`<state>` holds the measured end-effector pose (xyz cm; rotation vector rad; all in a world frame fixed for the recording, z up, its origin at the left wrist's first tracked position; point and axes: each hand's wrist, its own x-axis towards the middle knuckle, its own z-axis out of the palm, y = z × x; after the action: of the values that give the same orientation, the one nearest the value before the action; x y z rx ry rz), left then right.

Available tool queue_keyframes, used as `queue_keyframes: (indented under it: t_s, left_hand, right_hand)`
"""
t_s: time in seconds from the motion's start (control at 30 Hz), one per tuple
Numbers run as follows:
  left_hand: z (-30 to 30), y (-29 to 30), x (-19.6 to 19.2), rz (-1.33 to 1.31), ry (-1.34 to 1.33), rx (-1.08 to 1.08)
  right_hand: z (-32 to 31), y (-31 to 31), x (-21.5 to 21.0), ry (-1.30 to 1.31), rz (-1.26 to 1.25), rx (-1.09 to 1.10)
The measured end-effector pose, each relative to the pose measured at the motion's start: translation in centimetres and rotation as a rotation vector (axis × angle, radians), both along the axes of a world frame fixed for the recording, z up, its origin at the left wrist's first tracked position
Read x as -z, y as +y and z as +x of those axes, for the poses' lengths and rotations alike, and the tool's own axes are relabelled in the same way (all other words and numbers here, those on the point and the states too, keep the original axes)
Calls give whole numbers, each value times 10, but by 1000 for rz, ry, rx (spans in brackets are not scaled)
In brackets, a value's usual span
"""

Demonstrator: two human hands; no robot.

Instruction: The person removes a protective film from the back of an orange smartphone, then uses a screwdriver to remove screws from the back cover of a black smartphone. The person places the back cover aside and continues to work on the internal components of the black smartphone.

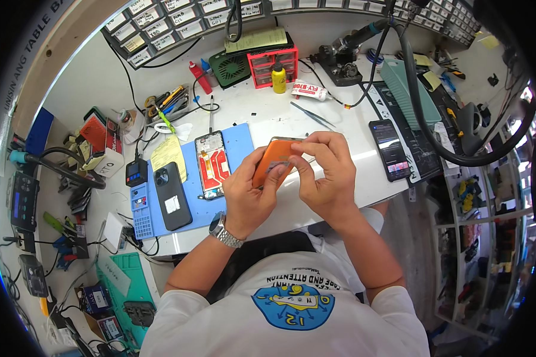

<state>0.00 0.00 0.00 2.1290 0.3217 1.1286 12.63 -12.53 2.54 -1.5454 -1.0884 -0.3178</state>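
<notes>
Running lengthwise away and slightly right, the orange phone [273, 159] slants.

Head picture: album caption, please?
Left hand holds an orange phone-shaped thing over a white table, right hand at its edge.

Wht bench [274, 119] w/ drawer racks [178, 16] behind; wht wall [82, 74] L, shelving [488, 221] R, grey flr [408, 229].
</notes>
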Motion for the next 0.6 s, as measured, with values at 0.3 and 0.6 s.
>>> queue_keyframes:
  t_s: [0.3,0.6]
  left_hand:
    - [2,-12,-3,12,-18,11]
    - [1,-13,-3,-28,0,3]
  right_hand:
    - [3,2,-1,-85,30,43]
    - [3,5,2,-67,83,48]
